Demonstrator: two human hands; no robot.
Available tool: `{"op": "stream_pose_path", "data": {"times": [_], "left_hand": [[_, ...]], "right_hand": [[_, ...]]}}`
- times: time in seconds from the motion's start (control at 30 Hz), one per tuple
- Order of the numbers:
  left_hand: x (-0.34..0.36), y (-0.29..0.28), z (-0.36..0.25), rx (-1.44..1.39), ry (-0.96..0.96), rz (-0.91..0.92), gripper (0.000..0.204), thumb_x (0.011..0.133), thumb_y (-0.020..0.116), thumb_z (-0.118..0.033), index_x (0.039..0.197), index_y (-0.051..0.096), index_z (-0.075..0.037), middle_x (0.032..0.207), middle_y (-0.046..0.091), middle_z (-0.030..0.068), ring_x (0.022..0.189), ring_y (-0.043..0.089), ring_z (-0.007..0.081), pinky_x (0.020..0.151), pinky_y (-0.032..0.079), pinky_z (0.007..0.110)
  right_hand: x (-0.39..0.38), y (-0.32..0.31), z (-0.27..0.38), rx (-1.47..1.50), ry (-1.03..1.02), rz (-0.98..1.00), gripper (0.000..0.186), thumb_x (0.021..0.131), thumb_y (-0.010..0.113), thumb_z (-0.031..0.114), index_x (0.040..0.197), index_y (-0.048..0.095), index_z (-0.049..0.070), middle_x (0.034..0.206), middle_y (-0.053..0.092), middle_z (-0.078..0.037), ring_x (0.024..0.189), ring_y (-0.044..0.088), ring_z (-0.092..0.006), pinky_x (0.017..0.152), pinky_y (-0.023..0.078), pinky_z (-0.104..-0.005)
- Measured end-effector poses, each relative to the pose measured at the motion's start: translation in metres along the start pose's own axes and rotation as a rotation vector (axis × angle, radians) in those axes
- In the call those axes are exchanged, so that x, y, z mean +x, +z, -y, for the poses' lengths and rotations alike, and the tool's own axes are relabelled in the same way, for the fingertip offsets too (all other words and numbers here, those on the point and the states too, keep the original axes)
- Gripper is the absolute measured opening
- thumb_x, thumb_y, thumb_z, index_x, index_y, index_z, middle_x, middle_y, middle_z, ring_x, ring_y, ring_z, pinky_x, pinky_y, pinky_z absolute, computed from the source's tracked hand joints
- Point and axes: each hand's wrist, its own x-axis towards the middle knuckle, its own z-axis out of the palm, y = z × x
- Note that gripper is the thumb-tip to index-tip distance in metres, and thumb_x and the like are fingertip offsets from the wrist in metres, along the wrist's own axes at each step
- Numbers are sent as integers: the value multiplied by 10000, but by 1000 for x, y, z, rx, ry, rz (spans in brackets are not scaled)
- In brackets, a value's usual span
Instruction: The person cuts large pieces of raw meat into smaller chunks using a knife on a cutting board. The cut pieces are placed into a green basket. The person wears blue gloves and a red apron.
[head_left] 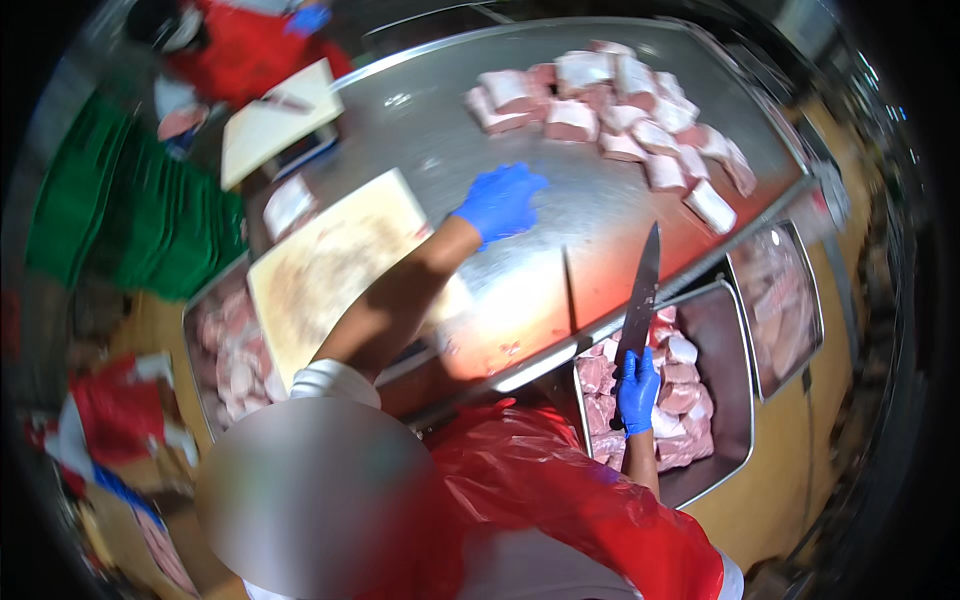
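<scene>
My left hand (500, 206), in a blue glove, reaches over the bare middle of the steel table (430, 110). Its fingers are apart and nothing shows in them. My right hand (638, 392), also gloved in blue, is closed round the handle of a long knife (642, 290), blade pointing away from me. Below that hand a grey tub (728, 420) holds several raw meat chunks. Towards the far right of the table lies a cluster of pale-fatted meat blocks (620, 105). Under my left forearm is a stained white cutting board (335, 255).
Another tub of meat (235, 355) stands left of the board, and a further one (778, 310) at the right. A second white board (282, 122) rests at the far left, near a person in a red apron (250, 55). Green crates (130, 200) are stacked at left.
</scene>
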Motion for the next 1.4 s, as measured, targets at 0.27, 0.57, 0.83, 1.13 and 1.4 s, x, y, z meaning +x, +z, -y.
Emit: {"op": "stream_pose_path", "data": {"times": [0.27, 0.57, 0.83, 1.13, 1.4], "left_hand": [[215, 101, 84, 16, -252, 133, 641, 819, 719, -365, 1384, 548, -115, 1314, 598, 208, 1215, 580, 392, 1032, 476, 485], [358, 133, 280, 33, -892, -263, 1107, 648, 844, -562, 1453, 382, 40, 1374, 571, 234, 1262, 590, 350, 1044, 492, 440], [360, 123, 238, -145, -885, -241, 987, 554, 899, -375, 1351, 483, 33, 1266, 646, 201, 1146, 651, 362, 949, 553, 449], [54, 37, 100, -1882, -750, -446, 608, 818, 633, -136, 1391, 507, 22, 1302, 620, 153, 1166, 618, 269, 1029, 499, 408], [-171, -55, 24, -101, -1052, -592, 959, 656, 820, -264, 1464, 400, 36, 1315, 548, 358, 1179, 605, 447, 956, 530, 450]], "right_hand": [[75, -33, -55, -25, 66, -193, 219, 1045, 553, 185, 1075, 607, -25, 643, 618, -108, 544, 571, -174, 499, 438, -367], [135, -52, -75, -69, 55, -110, 235, 1042, 552, 192, 1128, 602, -21, 690, 660, -123, 534, 605, -193, 476, 451, -362], [154, -72, -110, -49, 161, -161, 178, 1042, 549, 149, 1042, 581, -26, 656, 608, -138, 510, 533, -222, 491, 416, -404], [190, -43, -62, 13, -18, 11, 190, 1049, 563, 178, 1154, 609, 25, 694, 576, 3, 520, 484, -55, 439, 399, -256], [192, -4, -55, -217, -401, 135, 235, 1041, 569, 196, 1070, 632, -29, 672, 614, -87, 517, 516, -156, 483, 411, -344]]}}
